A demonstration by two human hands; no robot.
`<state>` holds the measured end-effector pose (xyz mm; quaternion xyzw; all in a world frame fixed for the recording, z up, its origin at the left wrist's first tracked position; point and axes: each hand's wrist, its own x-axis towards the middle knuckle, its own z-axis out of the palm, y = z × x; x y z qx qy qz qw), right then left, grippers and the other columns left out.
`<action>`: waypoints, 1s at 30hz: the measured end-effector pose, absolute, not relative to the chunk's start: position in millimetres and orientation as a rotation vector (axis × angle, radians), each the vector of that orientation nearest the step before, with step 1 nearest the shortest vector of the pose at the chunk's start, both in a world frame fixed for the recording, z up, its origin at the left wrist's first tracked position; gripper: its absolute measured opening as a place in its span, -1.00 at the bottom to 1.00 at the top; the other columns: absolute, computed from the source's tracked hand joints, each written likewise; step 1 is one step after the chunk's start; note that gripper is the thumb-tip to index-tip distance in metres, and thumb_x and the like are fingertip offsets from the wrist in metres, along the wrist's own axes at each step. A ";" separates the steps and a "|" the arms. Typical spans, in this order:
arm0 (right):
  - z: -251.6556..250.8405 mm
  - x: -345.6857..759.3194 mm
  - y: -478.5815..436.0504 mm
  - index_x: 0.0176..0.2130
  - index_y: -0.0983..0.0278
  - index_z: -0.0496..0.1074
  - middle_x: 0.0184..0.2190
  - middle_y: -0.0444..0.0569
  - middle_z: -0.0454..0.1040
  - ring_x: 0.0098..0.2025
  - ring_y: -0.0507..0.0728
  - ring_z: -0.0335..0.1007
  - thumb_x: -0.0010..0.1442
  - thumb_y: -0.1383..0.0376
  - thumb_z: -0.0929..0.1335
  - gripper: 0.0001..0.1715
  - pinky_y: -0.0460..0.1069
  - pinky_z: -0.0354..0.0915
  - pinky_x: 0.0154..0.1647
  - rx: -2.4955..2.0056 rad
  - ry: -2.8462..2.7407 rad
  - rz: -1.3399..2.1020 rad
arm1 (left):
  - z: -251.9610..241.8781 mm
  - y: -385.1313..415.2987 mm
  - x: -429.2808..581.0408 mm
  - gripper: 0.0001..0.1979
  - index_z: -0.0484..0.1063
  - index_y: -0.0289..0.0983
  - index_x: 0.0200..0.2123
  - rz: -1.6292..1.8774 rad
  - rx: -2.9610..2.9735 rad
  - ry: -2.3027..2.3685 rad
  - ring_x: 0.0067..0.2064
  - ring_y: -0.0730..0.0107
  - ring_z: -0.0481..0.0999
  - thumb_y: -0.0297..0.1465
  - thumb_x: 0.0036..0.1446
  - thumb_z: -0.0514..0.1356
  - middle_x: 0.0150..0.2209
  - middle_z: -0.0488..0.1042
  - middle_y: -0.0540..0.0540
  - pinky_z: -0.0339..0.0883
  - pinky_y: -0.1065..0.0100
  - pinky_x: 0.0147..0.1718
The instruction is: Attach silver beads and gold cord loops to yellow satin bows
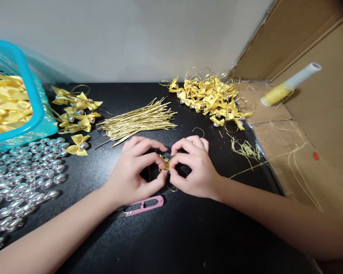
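Note:
Both of my hands meet at the middle of the black table (171,236). My left hand (133,169) and my right hand (193,167) are closed in a pinch on one small yellow bow with gold cord (165,163) held between the fingertips. A loop of the cord hangs below the fingers. Just behind my hands lies a bundle of cut gold cords (137,121). Pink thread snips (144,204) lie on the table under my left wrist.
A turquoise basket (37,114) of yellow bows stands at the left, with loose bows (76,114) beside it and several silver beads (23,179) in front. A heap of finished bows (211,99) lies at the back right. A yellow thread spool (288,85) rests on cardboard (326,125).

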<state>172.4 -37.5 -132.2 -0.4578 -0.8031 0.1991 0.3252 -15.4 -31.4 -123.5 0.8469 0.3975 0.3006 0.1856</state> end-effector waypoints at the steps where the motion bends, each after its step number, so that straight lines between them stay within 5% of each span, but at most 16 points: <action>1: -132.3 172.6 -37.7 -0.55 0.22 0.41 -0.31 -0.15 0.46 -0.13 0.12 0.29 0.00 0.35 0.37 -0.89 0.12 -0.01 -0.03 -1.198 -2.108 0.523 | -123.6 -31.3 -15.3 -0.94 0.44 -0.22 -0.47 0.848 2.387 1.117 -0.17 0.18 0.42 -0.45 0.03 0.21 -0.18 0.51 -0.11 0.22 0.09 -0.12; 30: -130.8 172.9 -36.9 -0.50 0.22 0.50 -0.34 -0.12 0.48 -0.16 0.13 0.31 0.05 0.34 0.36 -0.86 0.13 0.03 -0.07 -1.173 -2.074 0.515 | -125.1 -27.5 -15.5 -0.88 0.46 -0.25 -0.45 0.840 2.336 1.066 -0.15 0.21 0.39 -0.48 0.12 0.18 -0.18 0.51 -0.11 0.22 0.13 -0.12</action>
